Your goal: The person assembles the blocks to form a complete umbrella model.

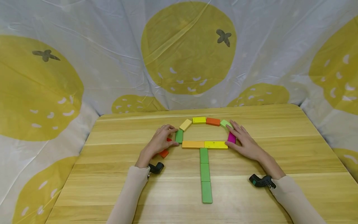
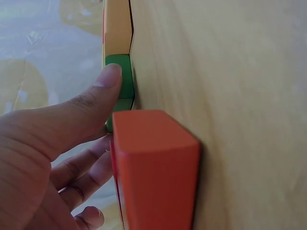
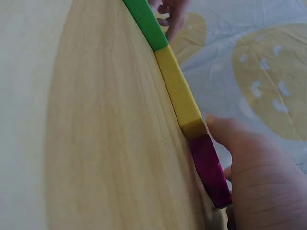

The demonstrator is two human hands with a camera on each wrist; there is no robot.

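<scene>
- Table (image 1: 237,211): fills the lower frame.
- Right hand (image 1: 248,145), right of centre: spread about the magenta block (image 1: 231,138) (whether gripping, I cannot tell).
- Left hand (image 1: 159,140), left of centre: pinches the green block (image 1: 179,137).
- Long yellow block (image 1: 216,145): mid-frame, beside the magenta one.

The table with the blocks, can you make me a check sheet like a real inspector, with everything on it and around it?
Surface: wooden table, light grain.
Blocks: three green blocks make a stem under an orange block and a long yellow block; smaller blocks curve above.
Clutter: reddish blocks left of the shape, partly hidden.
Left grip: pinches the dark green block.
Right grip: at the purple block; firm hold unclear.
Cables: nothing seen.
Surroundings: fruit-patterned cloth.
</scene>
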